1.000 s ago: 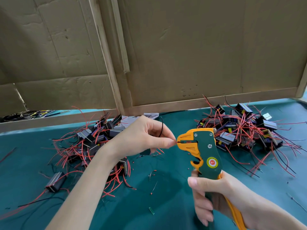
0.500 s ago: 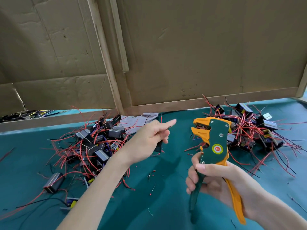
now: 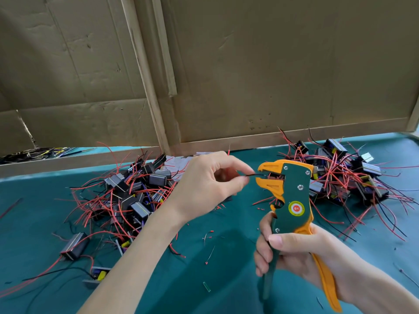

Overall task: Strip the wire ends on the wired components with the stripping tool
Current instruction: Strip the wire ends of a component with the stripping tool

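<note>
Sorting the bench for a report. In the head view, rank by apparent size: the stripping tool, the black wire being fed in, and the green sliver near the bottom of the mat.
1. Stripping tool, largest by far, though nearest the camera.
2. Black wire, thin, only a short stretch showing.
3. Green sliver, smallest.

On the counter (image 3: 226, 279) one heap of wired components (image 3: 127, 191) lies to the left and another heap (image 3: 353, 175) to the right; the stripping tool (image 3: 292, 200) is held above the gap between them, and cardboard panels (image 3: 272, 64) stand behind
</note>
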Demonstrator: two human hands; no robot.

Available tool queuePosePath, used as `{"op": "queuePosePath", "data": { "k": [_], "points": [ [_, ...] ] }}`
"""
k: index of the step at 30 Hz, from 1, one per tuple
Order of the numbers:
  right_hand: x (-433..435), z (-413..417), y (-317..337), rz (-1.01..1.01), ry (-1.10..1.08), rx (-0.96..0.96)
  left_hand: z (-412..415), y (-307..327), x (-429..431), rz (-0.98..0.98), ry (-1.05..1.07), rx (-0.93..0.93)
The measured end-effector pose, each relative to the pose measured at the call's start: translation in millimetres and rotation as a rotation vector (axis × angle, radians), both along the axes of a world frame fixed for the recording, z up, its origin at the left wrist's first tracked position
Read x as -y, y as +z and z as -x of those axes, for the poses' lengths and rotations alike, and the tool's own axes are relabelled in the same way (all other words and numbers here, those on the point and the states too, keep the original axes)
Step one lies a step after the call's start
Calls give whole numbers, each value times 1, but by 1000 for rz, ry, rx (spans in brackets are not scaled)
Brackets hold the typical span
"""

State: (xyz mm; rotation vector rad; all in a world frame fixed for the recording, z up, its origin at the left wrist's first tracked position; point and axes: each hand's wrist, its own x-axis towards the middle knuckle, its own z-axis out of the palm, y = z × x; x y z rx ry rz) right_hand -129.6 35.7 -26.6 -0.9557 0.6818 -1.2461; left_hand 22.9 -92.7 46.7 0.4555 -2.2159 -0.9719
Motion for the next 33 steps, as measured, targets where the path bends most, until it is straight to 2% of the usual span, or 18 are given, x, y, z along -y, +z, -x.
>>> {"op": "queuePosePath", "data": {
  "k": [6,12,18,20,22,25,27,30,33],
  "points": [
    [-1,-1,1,10,20,-26,-3,2,1,-49,-35,31],
    [-6,-3,3,-23,16,-84,-6,6,4,14,-30,80],
    [-14,-18,7,-214,-172,-116,-8,4,8,8,-35,114],
    [-13,-21,7,-297,-257,-81,-5,-1,9,-2,15,139],
    [-10,-22,5,-313,-253,-20,0,-8,9,-38,50,189],
    [0,-19,1,-294,-186,214,6,-12,14,49,128,234],
    [6,-17,-3,-326,-241,304,13,-8,18,113,220,136],
    [12,-13,-11,-383,-275,404,47,6,18,125,313,-114],
    [13,-13,-16,-421,-257,437,100,20,5,113,269,-243]
  ]
}}
